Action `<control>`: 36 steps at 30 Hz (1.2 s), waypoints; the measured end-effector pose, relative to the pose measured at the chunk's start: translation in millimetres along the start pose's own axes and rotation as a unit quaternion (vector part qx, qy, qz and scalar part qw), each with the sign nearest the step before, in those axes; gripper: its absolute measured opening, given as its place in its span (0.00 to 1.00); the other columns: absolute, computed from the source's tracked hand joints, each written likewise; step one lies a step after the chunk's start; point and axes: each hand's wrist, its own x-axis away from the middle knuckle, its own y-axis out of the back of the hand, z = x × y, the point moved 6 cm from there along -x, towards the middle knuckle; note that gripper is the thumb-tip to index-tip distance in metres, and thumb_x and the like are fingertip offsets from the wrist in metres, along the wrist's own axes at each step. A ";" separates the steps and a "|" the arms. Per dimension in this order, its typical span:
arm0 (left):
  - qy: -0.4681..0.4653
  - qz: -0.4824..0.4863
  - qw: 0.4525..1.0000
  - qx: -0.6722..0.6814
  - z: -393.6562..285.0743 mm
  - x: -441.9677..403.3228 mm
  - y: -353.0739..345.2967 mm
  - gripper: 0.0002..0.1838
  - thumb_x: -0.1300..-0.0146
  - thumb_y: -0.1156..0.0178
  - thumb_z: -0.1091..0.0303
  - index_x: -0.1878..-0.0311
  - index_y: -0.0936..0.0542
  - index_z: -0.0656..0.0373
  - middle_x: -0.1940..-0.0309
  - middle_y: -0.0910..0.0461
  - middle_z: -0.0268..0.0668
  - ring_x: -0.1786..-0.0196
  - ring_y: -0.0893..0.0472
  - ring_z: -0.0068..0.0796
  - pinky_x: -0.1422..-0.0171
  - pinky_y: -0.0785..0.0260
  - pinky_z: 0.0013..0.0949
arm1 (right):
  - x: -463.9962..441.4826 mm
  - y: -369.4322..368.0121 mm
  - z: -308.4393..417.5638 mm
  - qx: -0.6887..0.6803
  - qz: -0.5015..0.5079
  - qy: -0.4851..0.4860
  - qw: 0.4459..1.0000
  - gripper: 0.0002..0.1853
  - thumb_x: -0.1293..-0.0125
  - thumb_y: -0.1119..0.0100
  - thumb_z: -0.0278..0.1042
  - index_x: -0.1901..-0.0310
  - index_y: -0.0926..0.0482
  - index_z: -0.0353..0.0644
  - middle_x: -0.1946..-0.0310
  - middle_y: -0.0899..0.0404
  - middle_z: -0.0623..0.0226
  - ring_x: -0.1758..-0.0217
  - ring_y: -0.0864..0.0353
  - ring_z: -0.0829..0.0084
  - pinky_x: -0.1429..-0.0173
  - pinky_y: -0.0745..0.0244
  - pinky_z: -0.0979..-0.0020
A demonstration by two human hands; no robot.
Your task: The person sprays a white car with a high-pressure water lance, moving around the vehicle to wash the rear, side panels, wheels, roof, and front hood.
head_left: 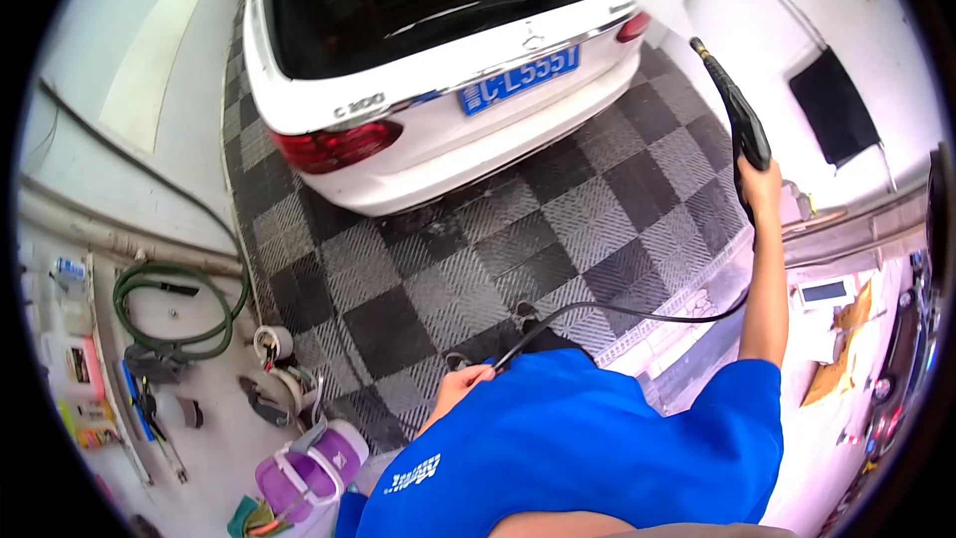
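Note:
My right hand [761,186], its arm stretched out to the right, is closed around the grip of a black pressure washer gun [745,120]. The gun's nozzle points up and away, beside the white car's rear right corner. From the grip a black hose [647,313] curves down and across in front of my body. My left hand [463,382] is closed on this hose near my waist. The rear of the white car [428,164], with its dark window and red tail lights, stands ahead, apart from both hands. No spray shows at the nozzle.
Black and grey checkered floor tiles [478,289] surround the car. On the left are a coiled green hose [124,314], a purple and white bucket-like item [299,478] and shelved bottles [75,319]. A black mat [835,108] hangs on the right wall.

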 end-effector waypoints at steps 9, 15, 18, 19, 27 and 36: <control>-0.001 0.106 0.980 -0.168 -13.7 -4.3 -3.3 0.14 0.34 0.36 0.62 0.54 0.16 0.64 0.66 0.15 0.33 0.62 0.20 0.17 0.55 0.28 0.24 | 270.6 -5.3 152.5 -0.057 0.350 0.285 0.890 0.11 0.55 0.33 0.30 0.69 0.24 0.44 0.77 0.24 0.57 0.72 0.21 0.52 0.68 0.28 0.62; 0.022 0.120 0.973 -0.196 -9.2 -9.3 -7.8 0.14 0.34 0.36 0.62 0.53 0.16 0.63 0.66 0.14 0.34 0.61 0.19 0.18 0.55 0.28 0.24 | 275.2 -58.9 102.3 0.022 0.317 0.216 0.923 0.11 0.52 0.33 0.36 0.70 0.26 0.45 0.78 0.22 0.56 0.70 0.20 0.49 0.68 0.28 0.54; -0.030 0.116 0.966 -0.228 -7.8 -11.3 -5.6 0.14 0.34 0.36 0.62 0.53 0.16 0.64 0.66 0.15 0.34 0.61 0.20 0.18 0.55 0.28 0.25 | 244.9 -69.4 84.0 0.072 0.255 0.141 0.954 0.12 0.52 0.32 0.36 0.67 0.24 0.46 0.75 0.20 0.54 0.68 0.19 0.49 0.65 0.25 0.55; -0.014 0.102 0.977 -0.186 -2.7 -10.8 -3.4 0.14 0.34 0.37 0.63 0.53 0.16 0.64 0.67 0.15 0.34 0.61 0.21 0.18 0.56 0.28 0.25 | 233.7 -73.3 75.1 0.072 0.248 0.121 0.959 0.11 0.52 0.32 0.36 0.67 0.23 0.47 0.74 0.19 0.54 0.66 0.18 0.49 0.64 0.25 0.55; -0.001 0.022 0.996 -0.089 -23.4 -3.9 -23.7 0.13 0.32 0.39 0.65 0.58 0.17 0.68 0.73 0.23 0.24 0.69 0.30 0.12 0.66 0.36 0.22 | 146.9 -78.3 8.7 0.043 0.143 0.031 0.988 0.11 0.49 0.35 0.39 0.64 0.20 0.47 0.73 0.19 0.53 0.65 0.19 0.48 0.62 0.26 0.56; -0.038 -0.012 0.995 -0.090 -31.0 0.6 -31.9 0.12 0.30 0.41 0.66 0.68 0.23 0.65 0.77 0.32 0.20 0.72 0.36 0.09 0.71 0.44 0.22 | 74.5 -53.0 -80.1 -0.018 0.011 -0.091 0.996 0.15 0.47 0.35 0.39 0.76 0.21 0.33 0.85 0.23 0.65 0.84 0.24 0.71 0.77 0.32 0.66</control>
